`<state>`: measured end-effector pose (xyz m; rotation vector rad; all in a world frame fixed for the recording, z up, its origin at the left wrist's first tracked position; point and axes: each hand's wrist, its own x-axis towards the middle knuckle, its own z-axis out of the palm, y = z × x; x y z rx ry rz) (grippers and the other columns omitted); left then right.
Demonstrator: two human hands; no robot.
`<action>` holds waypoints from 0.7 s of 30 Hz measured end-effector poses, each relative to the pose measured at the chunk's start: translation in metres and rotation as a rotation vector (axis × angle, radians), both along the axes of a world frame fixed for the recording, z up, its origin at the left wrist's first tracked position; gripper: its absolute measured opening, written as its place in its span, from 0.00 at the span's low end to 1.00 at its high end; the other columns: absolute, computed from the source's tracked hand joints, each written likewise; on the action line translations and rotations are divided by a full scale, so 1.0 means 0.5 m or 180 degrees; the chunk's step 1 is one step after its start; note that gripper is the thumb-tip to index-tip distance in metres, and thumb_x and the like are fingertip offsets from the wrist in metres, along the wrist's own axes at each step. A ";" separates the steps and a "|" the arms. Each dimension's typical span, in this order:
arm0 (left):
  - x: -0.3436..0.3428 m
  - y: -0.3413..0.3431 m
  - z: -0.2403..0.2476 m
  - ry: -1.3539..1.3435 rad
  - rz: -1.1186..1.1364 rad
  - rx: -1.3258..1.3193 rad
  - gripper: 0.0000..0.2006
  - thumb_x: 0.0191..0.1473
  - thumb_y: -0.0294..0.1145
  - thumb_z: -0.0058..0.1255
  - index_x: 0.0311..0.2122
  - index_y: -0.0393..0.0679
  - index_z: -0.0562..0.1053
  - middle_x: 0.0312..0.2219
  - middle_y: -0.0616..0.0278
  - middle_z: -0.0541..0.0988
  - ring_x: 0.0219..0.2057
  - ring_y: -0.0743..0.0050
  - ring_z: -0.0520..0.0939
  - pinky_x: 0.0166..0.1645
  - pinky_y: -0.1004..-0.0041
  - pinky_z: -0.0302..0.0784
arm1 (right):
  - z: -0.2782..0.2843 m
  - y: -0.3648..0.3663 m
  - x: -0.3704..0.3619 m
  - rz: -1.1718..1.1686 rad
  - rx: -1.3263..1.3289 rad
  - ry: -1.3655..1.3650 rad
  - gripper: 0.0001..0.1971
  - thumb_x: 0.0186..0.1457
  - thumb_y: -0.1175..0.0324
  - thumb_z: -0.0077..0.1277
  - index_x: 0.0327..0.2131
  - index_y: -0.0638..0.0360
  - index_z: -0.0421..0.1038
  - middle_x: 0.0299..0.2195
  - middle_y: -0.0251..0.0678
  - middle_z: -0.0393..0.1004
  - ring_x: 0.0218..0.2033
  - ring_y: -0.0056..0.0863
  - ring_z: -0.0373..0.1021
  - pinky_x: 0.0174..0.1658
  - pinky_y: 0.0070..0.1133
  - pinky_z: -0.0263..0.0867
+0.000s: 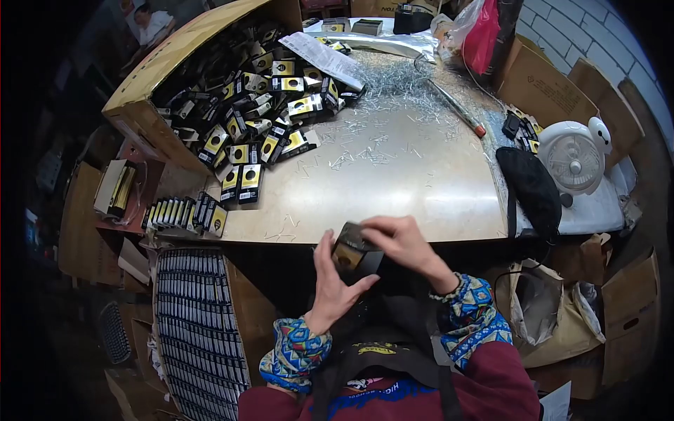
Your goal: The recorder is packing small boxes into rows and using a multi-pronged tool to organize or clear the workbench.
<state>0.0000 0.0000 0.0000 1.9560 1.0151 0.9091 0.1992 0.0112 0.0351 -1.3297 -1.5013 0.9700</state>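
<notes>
Both my hands hold one small black and yellow box (354, 250) just in front of the table's near edge. My left hand (331, 284) cups it from below and the left side. My right hand (400, 242) grips it from above, fingers curled over its top. Patterned blue sleeve covers are on both my forearms.
A big pile of the same black and yellow boxes (253, 105) spills from an open cardboard carton (151, 77) onto the pale table (393, 182). Small metal staples litter the table. A carton of neatly packed boxes (196, 323) stands lower left. A white fan (572, 158) and black bag (530, 186) sit right.
</notes>
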 end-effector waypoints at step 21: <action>0.023 0.000 0.022 0.0130 0.0476 0.0199 0.43 0.42 0.29 0.64 0.62 0.36 0.52 0.47 0.43 0.68 0.47 0.44 0.74 0.49 0.61 0.72 | -0.001 -0.021 -0.007 0.0087 0.0198 0.0389 0.11 0.54 0.75 0.55 0.42 0.65 0.75 0.36 0.40 0.79 0.35 0.23 0.75 0.37 0.20 0.71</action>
